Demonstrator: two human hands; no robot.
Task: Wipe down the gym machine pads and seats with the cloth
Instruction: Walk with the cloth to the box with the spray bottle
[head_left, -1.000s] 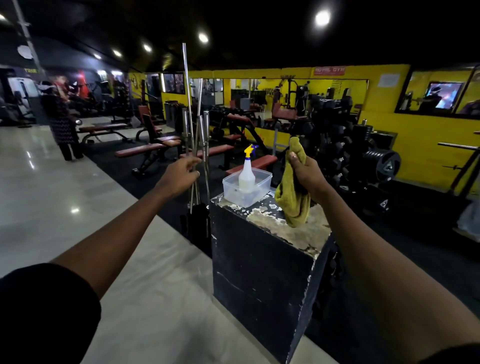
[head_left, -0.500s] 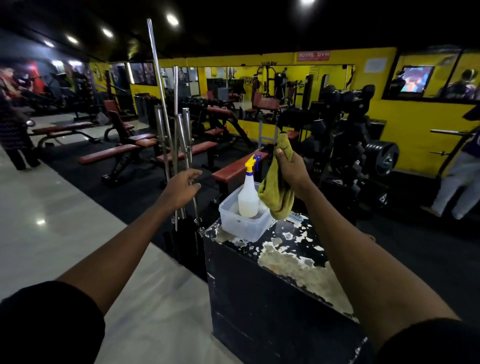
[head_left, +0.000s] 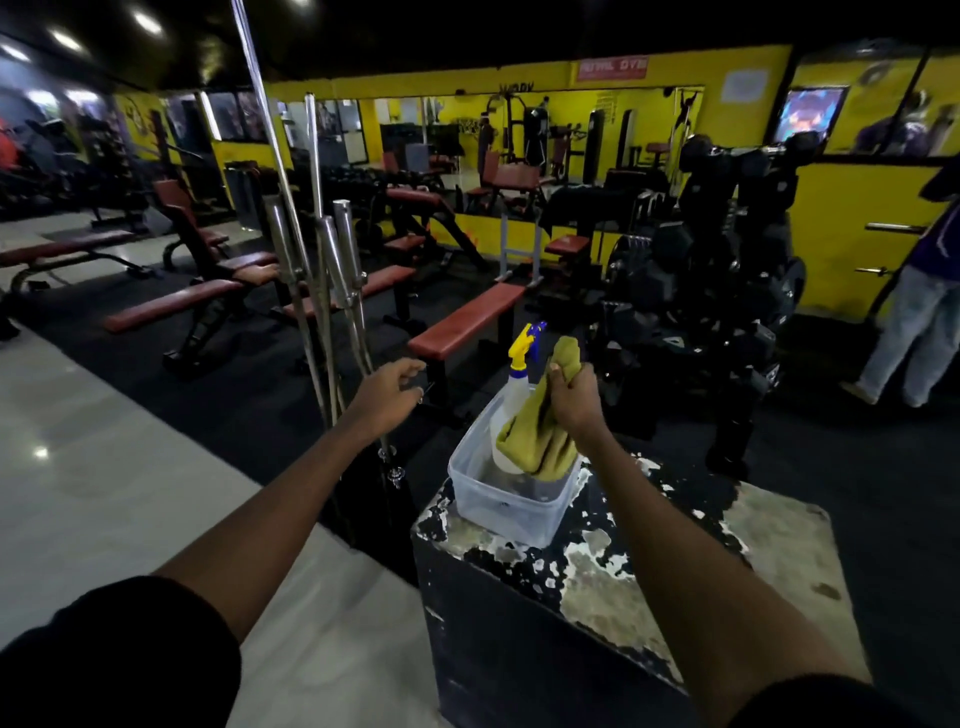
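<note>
Cloth (head_left: 535, 439) is hanging bunched in the tight grip of the right hand (head_left: 571, 397) over the tub (head_left: 511, 512), left hand (head_left: 389, 389) is hovering loose-fingered and empty, and the nearest bench pad (head_left: 467, 322) is lying just ahead between them, running lengthwise away.

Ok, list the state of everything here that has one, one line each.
Right hand, gripping the cloth near its top.
Cloth, bunched, hanging down over the tub.
Left hand, fingers relaxed, holding nothing.
Spray bottle, upright inside the tub.
Tub, lidless, sitting on the box.
Box, top paint badly chipped.
Barbells, standing upright beside the box.
</note>
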